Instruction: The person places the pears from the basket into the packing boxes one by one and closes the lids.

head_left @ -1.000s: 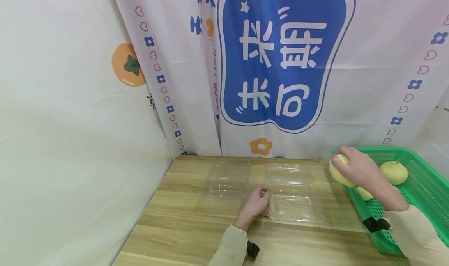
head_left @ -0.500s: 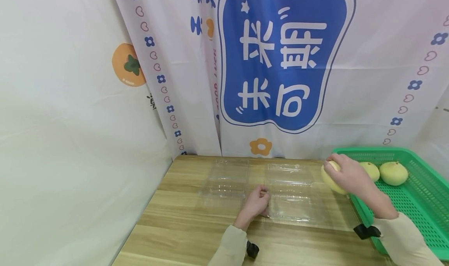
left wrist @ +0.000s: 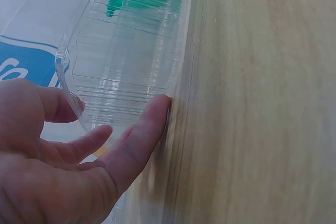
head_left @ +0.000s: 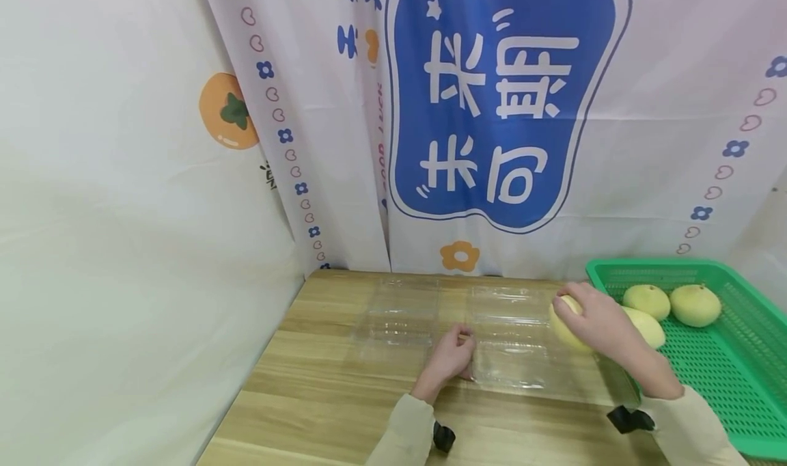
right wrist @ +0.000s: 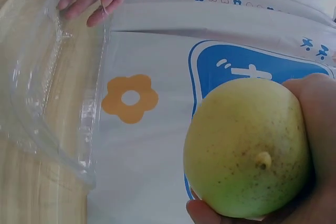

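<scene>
My right hand (head_left: 589,316) grips a yellow-green pear (head_left: 562,326) just left of the green basket (head_left: 747,398), over the right end of a clear plastic clamshell box (head_left: 513,360). In the right wrist view the pear (right wrist: 247,148) fills the palm, stem end facing the camera, with fingers (right wrist: 317,119) curled round it. My left hand (head_left: 462,346) pinches the left rim of that same box. The left wrist view shows the thumb on one side of the box rim (left wrist: 65,85) and the fingers (left wrist: 142,129) on the other.
A second open clear clamshell box (head_left: 399,312) lies to the left on the wooden table (head_left: 320,398). Three more pears (head_left: 645,300) lie in the basket at the right. A printed curtain (head_left: 498,111) hangs close behind the table, and a white wall closes the left side.
My right hand has carried the pear leftward out of the basket to the box's right end. The left hand has stayed on the box rim.
</scene>
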A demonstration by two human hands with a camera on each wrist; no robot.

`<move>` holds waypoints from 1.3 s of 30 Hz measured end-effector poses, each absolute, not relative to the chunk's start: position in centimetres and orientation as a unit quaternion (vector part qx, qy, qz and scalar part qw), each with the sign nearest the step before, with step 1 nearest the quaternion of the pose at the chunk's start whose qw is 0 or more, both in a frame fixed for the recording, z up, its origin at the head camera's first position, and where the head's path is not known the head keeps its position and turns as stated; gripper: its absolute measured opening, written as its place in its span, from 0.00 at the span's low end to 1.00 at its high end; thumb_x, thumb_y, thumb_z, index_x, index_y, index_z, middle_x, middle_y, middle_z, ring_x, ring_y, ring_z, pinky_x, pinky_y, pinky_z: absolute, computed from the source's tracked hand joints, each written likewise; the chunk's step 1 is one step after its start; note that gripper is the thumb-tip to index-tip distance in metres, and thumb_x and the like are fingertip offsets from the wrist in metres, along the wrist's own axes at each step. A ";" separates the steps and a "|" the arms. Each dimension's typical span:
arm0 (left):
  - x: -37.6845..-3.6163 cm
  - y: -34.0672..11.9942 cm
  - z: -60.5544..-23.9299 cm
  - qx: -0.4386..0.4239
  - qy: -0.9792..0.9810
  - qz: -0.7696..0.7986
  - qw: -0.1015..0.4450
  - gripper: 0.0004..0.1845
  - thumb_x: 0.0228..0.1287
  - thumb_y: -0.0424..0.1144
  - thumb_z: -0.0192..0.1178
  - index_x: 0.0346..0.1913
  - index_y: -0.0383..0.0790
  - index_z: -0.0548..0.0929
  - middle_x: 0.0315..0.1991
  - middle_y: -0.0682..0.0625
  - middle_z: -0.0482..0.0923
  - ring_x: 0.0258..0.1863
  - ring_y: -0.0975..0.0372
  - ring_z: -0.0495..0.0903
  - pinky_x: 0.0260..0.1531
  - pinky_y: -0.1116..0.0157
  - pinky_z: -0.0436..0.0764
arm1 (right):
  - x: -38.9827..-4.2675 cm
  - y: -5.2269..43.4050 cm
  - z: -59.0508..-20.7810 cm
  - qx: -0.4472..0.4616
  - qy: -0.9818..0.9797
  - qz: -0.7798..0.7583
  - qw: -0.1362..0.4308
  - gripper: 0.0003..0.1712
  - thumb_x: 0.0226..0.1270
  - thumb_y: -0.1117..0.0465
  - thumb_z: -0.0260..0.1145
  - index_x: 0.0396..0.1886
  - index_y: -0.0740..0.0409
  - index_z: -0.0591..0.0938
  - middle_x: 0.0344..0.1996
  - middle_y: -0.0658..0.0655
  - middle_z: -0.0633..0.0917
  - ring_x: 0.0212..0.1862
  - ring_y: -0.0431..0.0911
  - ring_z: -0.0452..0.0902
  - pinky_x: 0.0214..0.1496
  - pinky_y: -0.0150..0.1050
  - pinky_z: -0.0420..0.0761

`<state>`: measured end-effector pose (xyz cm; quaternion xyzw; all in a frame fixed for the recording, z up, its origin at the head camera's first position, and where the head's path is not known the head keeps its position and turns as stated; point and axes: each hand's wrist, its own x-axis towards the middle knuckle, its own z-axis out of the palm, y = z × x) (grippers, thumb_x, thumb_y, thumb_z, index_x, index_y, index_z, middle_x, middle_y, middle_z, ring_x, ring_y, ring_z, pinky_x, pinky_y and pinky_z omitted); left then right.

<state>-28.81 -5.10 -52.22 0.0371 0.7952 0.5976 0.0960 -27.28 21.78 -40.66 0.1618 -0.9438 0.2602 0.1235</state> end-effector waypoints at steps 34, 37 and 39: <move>-28.9 -5.0 -52.2 0.038 0.796 0.597 0.088 0.18 0.71 0.38 0.52 0.59 0.32 0.73 0.41 0.43 0.80 0.21 0.59 0.77 0.16 0.65 0.83 | -27.9 18.8 -44.6 0.123 -0.959 0.231 0.112 0.20 0.73 0.46 0.52 0.47 0.54 0.82 0.48 0.65 0.83 0.46 0.60 0.81 0.36 0.55 0.81; -28.8 -5.1 -52.3 0.038 0.794 0.600 0.090 0.18 0.72 0.38 0.52 0.59 0.31 0.73 0.41 0.43 0.80 0.21 0.60 0.77 0.15 0.65 0.83 | -28.1 18.8 -45.1 0.119 -0.961 0.228 0.100 0.19 0.73 0.45 0.53 0.46 0.52 0.82 0.46 0.64 0.83 0.43 0.57 0.81 0.31 0.50 0.79; -28.8 -5.1 -52.3 0.038 0.793 0.601 0.091 0.18 0.72 0.38 0.52 0.59 0.31 0.73 0.41 0.44 0.80 0.21 0.60 0.77 0.16 0.65 0.83 | -28.2 18.8 -45.5 0.119 -0.962 0.226 0.101 0.19 0.73 0.45 0.53 0.45 0.52 0.82 0.45 0.63 0.83 0.43 0.56 0.81 0.29 0.48 0.78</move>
